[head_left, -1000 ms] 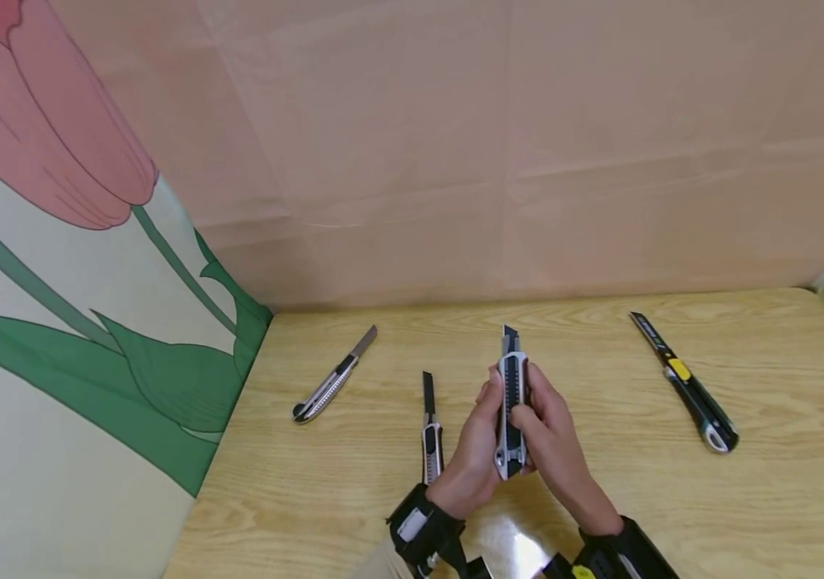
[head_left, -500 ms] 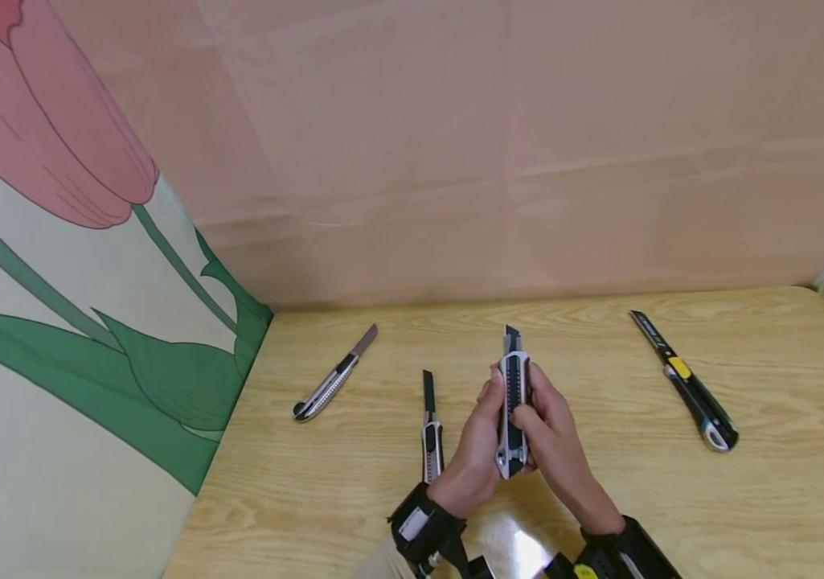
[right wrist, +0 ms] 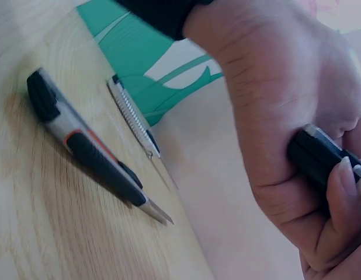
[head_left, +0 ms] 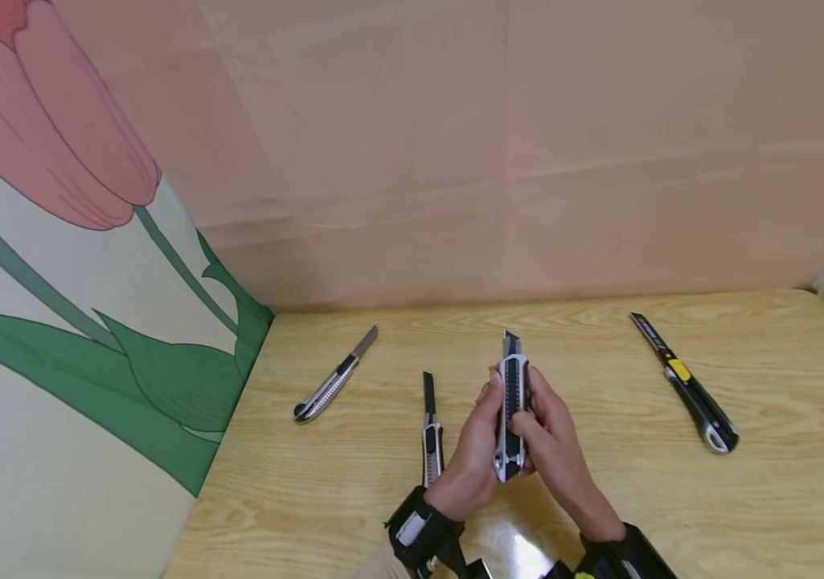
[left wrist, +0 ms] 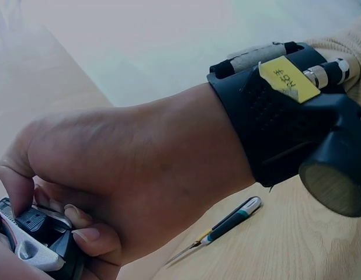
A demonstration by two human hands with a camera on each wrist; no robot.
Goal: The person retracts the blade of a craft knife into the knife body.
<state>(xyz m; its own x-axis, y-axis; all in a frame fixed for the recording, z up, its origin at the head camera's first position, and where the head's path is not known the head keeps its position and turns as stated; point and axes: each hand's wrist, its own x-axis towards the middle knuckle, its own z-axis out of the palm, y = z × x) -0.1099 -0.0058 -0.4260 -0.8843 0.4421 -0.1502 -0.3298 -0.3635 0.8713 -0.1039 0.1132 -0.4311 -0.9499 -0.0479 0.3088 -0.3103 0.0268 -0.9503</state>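
A grey-and-black snap-off utility knife (head_left: 513, 382) is held between both hands above the table, its short length of blade pointing away from the person. My left hand (head_left: 471, 458) grips it from the left, with the thumb along its side. From the other side my right hand (head_left: 559, 450) holds it, the thumb pressing on the dark strip along the handle. In the left wrist view the handle's end (left wrist: 43, 254) shows among the fingers. The right wrist view shows a black part of the handle (right wrist: 318, 154) inside the curled hand; the blade is hidden there.
On the wood-grain table (head_left: 780, 362) lie a slim silver utility knife (head_left: 326, 390) at left, a grey-black one (head_left: 432, 450) beside the left wrist, and a black-and-yellow one (head_left: 694, 394) at right. Each has its blade out. A pink backdrop (head_left: 455, 161) borders the far edge.
Both hands and the knife have shifted very slightly toward the person. The right thumb sits a touch lower in the view. The knives on the table stay where they were.
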